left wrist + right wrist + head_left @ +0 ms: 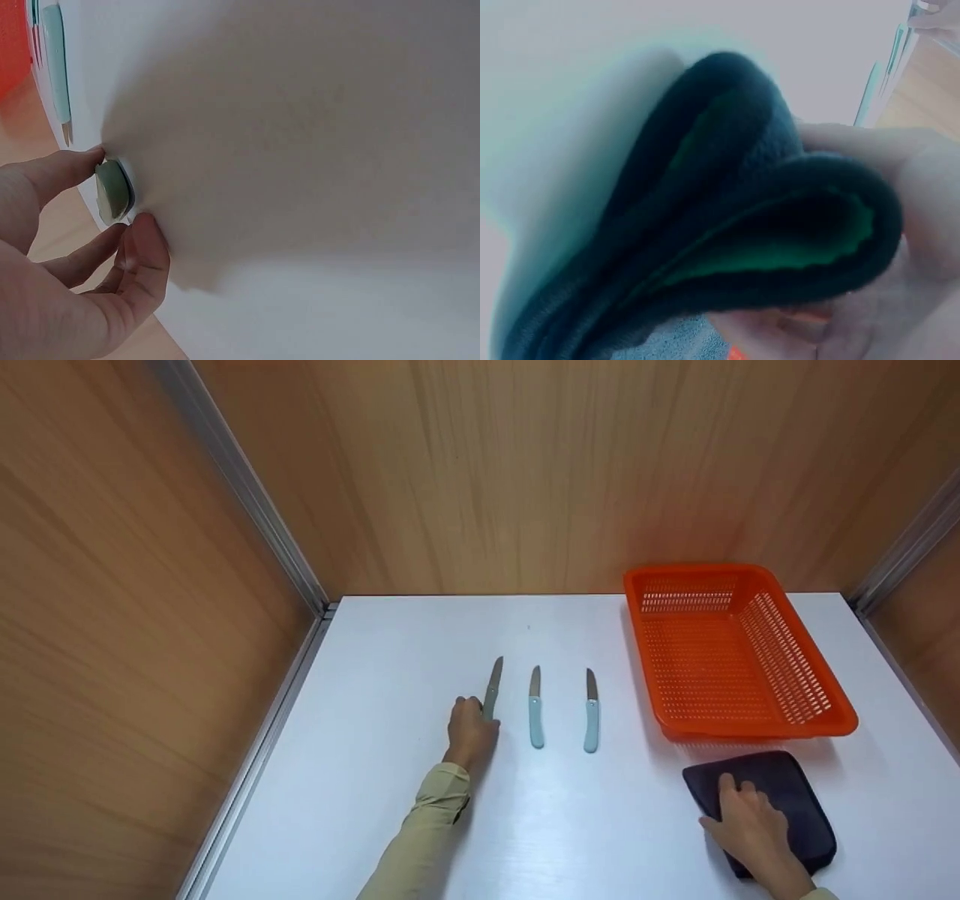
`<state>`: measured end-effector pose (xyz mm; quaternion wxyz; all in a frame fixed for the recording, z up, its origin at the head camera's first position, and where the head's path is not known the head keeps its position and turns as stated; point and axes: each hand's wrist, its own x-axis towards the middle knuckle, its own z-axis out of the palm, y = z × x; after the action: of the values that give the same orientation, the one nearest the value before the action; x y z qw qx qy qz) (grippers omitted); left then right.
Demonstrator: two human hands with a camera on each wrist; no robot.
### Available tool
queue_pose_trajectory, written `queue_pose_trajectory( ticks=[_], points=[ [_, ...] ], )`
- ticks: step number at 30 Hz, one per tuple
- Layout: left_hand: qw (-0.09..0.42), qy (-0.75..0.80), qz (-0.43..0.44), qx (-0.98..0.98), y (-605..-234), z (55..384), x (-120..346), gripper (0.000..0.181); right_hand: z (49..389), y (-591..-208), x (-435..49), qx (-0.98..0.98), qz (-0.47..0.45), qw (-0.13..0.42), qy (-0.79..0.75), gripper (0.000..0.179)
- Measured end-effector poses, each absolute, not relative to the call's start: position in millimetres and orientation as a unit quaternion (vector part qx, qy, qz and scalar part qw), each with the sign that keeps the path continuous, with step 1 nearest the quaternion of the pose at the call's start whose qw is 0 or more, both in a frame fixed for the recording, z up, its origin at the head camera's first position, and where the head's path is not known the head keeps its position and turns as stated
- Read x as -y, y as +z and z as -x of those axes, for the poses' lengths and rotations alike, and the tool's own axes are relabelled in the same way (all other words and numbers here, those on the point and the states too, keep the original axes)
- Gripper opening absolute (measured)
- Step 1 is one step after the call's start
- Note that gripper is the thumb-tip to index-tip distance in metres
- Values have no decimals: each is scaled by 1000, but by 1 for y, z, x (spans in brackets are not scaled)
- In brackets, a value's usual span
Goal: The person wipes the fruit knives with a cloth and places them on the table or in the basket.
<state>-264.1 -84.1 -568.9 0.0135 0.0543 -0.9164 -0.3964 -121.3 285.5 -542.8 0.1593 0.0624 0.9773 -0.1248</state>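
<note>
In the head view, my left hand (471, 733) is at the handle of the leftmost knife (493, 690), whose blade points away from me. The left wrist view shows thumb and fingertips on either side of its green handle (112, 190), pinching it near the table. Two more knives with light blue handles, a middle one (535, 720) and a right one (592, 724), lie to its right. My right hand (750, 825) grips a folded dark cloth (799, 802), thumb at its left edge and fingers over the top. Up close, the cloth's thick folds (780, 225) hide part of that hand.
An orange perforated plastic basket (697, 660) stands at the back right, just beyond the cloth. The white table (375, 682) is bounded by wood-grain panels (480, 472) at the back and sides, with metal strips (247, 480) at the corners.
</note>
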Motion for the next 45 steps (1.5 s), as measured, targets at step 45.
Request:
queue_pose_trajectory(
  ticks=[45],
  points=[
    [-12,-503,-126,855,-563,257,121,21,109,-531,-304,-957,-108,203,-179,52]
  ],
)
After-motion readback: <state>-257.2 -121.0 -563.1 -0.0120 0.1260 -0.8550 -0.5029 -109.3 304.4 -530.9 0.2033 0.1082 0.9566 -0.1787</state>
